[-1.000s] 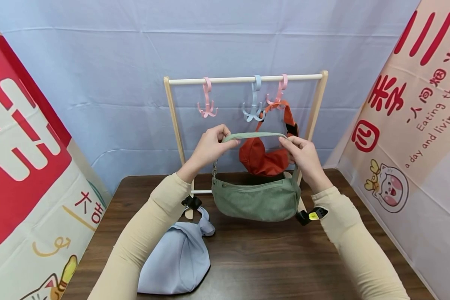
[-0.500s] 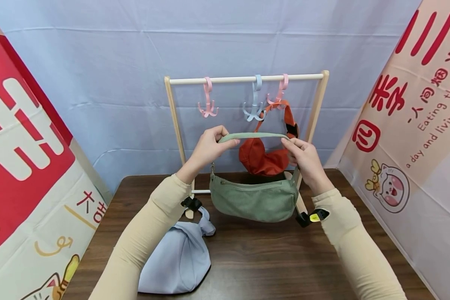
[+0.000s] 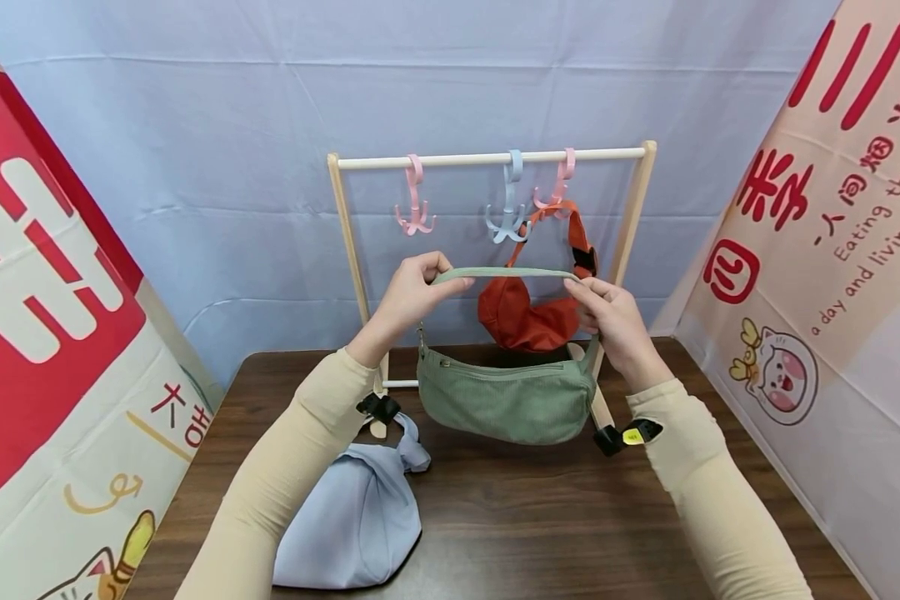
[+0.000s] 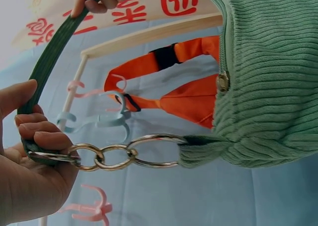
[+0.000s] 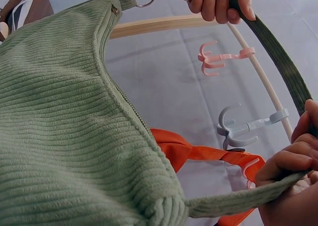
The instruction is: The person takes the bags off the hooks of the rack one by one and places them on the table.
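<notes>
A green corduroy shoulder bag (image 3: 506,400) hangs by its strap (image 3: 510,272) between my two hands, in front of the rack. My left hand (image 3: 412,287) pinches the strap's left part, close to the metal ring chain (image 4: 114,156) that joins it to the bag. With thumb and curled fingers, my right hand (image 3: 611,321) grips the right part. The strap is stretched nearly level between them, and the bag's zip (image 5: 124,99) looks closed. Behind it an orange bag (image 3: 528,312) hangs from the right pink hook (image 3: 565,179).
A wooden rack with a white rod (image 3: 465,160) stands at the back of the brown table (image 3: 540,533). A pink hook (image 3: 416,200) and a light blue hook (image 3: 508,200) hang on the rod. A light blue bag (image 3: 356,517) lies at front left, beside my left forearm.
My left hand has shifted slightly left and my right hand slightly right, drawing the strap a little wider. The green bag has drifted slightly left.
</notes>
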A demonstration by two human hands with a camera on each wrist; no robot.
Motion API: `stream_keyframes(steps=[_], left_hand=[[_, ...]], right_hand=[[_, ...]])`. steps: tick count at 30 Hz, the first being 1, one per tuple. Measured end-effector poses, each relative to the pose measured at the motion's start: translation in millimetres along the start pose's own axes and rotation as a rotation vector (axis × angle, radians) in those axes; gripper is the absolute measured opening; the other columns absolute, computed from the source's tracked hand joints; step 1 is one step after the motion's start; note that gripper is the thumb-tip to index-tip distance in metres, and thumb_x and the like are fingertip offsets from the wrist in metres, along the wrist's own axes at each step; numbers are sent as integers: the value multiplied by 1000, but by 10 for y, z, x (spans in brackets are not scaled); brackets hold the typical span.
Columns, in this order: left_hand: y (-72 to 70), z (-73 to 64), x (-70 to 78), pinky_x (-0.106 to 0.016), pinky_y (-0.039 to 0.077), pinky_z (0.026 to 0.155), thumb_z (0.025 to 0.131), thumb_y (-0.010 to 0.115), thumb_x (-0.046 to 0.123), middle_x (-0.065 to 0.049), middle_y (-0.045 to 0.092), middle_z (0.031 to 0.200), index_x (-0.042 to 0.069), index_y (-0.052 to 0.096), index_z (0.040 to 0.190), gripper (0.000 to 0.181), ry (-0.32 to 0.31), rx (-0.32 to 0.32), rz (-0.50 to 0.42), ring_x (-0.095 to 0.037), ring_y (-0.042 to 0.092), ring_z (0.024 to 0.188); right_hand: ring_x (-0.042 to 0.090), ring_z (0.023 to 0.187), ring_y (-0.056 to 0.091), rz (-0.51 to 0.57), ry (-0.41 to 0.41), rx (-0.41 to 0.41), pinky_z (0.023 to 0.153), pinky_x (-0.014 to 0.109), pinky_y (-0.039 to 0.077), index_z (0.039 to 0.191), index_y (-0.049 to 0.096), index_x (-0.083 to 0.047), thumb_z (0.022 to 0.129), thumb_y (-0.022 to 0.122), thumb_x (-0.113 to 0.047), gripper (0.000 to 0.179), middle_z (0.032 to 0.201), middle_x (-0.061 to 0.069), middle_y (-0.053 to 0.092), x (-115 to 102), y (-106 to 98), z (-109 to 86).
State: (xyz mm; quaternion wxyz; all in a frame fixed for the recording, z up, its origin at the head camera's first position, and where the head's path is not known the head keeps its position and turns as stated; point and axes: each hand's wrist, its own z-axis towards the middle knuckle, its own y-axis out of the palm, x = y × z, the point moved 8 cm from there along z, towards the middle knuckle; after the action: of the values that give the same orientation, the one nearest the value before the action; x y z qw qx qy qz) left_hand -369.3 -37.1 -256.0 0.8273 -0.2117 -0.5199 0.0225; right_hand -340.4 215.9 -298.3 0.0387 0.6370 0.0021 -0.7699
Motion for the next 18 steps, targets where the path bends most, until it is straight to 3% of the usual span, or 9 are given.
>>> stream_keyframes(steps=[9, 18], left_hand=[[-8, -14, -52, -26, 23, 52, 85, 71, 21, 4, 30, 54, 5, 58, 80, 21, -29, -16, -8, -13, 25, 52], [-28, -43, -63, -26, 22, 47, 84, 72, 27, 4, 31, 51, 9, 58, 78, 23, -16, -12, -63, -12, 26, 47]], right_hand=[[9, 47, 24, 52, 11, -11, 55, 30, 15, 70, 57, -16, 92, 62, -26, 25, 52, -7, 29, 2, -31, -16], [10, 48, 23, 86, 7, -24, 57, 30, 14, 70, 56, -16, 93, 61, -23, 25, 52, -6, 29, -10, -40, -21]])
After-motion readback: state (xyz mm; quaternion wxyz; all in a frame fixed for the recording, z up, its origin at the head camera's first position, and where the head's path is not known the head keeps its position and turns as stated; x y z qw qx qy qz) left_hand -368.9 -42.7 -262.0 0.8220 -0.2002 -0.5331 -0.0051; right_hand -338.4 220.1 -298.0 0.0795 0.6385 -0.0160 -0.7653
